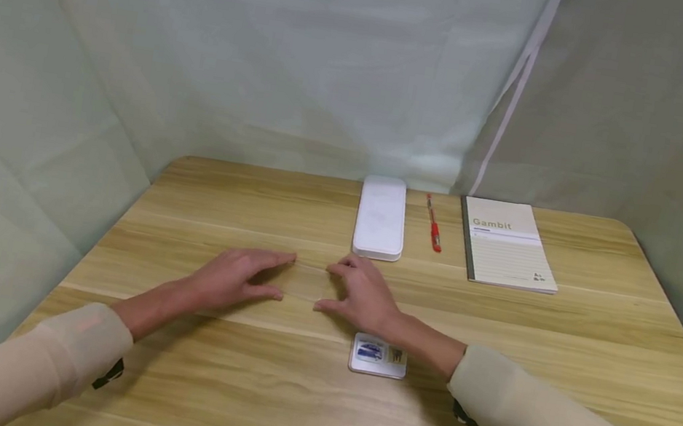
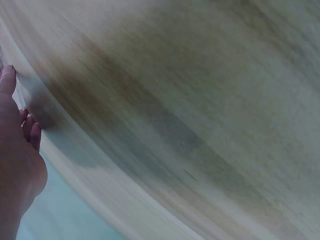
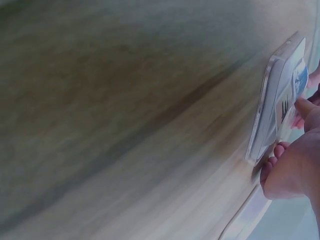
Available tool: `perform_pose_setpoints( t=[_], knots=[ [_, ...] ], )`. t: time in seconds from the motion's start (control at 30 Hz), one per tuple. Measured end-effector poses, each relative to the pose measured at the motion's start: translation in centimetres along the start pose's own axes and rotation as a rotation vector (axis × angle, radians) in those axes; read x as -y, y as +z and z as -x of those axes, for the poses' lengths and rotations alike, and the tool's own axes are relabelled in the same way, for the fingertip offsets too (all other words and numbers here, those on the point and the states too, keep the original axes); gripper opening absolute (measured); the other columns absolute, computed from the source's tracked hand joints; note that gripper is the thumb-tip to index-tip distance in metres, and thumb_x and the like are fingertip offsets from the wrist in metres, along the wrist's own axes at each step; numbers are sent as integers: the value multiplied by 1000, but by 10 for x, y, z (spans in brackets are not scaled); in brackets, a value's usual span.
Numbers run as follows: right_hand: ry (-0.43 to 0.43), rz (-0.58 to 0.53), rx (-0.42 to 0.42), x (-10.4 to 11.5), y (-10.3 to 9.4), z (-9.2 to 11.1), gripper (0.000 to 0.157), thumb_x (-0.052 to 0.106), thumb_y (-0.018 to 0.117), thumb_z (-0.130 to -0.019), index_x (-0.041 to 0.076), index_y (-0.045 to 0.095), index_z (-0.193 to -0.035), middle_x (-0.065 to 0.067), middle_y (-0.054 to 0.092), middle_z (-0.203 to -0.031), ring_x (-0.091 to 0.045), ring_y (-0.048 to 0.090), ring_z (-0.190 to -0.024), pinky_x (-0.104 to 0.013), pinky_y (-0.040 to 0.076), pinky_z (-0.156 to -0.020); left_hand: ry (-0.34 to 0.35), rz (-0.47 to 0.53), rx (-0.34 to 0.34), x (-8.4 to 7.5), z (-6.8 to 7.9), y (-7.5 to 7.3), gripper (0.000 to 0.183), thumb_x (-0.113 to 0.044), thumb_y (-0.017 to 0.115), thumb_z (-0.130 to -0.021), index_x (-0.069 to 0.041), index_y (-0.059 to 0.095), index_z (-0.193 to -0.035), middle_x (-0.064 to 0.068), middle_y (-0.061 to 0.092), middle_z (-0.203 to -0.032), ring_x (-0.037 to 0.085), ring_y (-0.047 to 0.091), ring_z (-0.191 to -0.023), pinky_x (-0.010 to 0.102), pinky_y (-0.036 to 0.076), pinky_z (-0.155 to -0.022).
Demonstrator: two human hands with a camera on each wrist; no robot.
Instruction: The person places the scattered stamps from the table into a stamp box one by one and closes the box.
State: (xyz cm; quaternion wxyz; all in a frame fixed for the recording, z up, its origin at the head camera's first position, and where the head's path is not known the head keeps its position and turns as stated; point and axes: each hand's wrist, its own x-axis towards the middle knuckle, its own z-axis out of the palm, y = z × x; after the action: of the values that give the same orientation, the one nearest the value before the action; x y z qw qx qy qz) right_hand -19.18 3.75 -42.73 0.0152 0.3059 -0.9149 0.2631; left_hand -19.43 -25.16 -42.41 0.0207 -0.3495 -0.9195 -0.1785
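Between the two hands lies a clear, flat, see-through piece (image 1: 307,283), its thin edges barely showing against the wood. My left hand (image 1: 232,276) holds its left end, thumb at the near edge and fingers at the far edge. The right hand (image 1: 365,294) grips the other end in the same way. Just below the right wrist sits a small white box (image 1: 379,355) with a blue and yellow picture on top; the right wrist view shows this box (image 3: 280,100) from the side. In the left wrist view, the left hand (image 2: 17,150) is partly cut off.
A long white case (image 1: 381,215) lies behind the right hand. Farther right are a red pen (image 1: 434,227) and a notebook (image 1: 505,245) marked "Gambit". The wooden table (image 1: 261,392) has pale curtains (image 1: 312,54) hanging behind and at its sides.
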Motion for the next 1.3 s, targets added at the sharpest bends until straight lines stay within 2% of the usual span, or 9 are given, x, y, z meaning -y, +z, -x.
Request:
perform_pose_setpoints(
  t=[0.4, 0.67, 1.0, 1.3],
  knots=[
    [36, 12, -18, 5, 2, -1, 67, 41, 94, -81, 3, 73, -132, -8, 66, -121, -24, 59, -110, -38, 52, -97, 4, 0, -12, -2, 0, 1, 62, -33, 82, -95, -6, 62, -148, 13, 64, -146, 31, 64, -131, 51, 52, -108],
    [48, -17, -12, 3, 3, -2, 64, 40, 94, -82, 5, 73, -131, -8, 66, -123, -25, 59, -114, -40, 51, -101, 22, -13, -45, -3, 0, 2, 59, -32, 83, -94, -7, 66, -144, 13, 69, -140, 32, 66, -126, 52, 53, -106],
    [38, -77, 16, -2, -3, 0, 61, 36, 94, -82, 4, 73, -129, -8, 66, -125, -26, 58, -121, -42, 47, -110, 23, -20, -21, -7, -3, 0, 61, -37, 83, -94, -9, 65, -144, 12, 69, -139, 32, 66, -127, 52, 52, -107],
    [70, -187, 31, -11, -15, 4, 60, 29, 93, -83, 3, 70, -132, -7, 65, -122, -23, 60, -111, -40, 53, -100, 98, -28, -58, -17, -15, -9, 60, -34, 83, -93, -6, 65, -143, 14, 69, -138, 34, 66, -126, 54, 52, -106]
  ],
)
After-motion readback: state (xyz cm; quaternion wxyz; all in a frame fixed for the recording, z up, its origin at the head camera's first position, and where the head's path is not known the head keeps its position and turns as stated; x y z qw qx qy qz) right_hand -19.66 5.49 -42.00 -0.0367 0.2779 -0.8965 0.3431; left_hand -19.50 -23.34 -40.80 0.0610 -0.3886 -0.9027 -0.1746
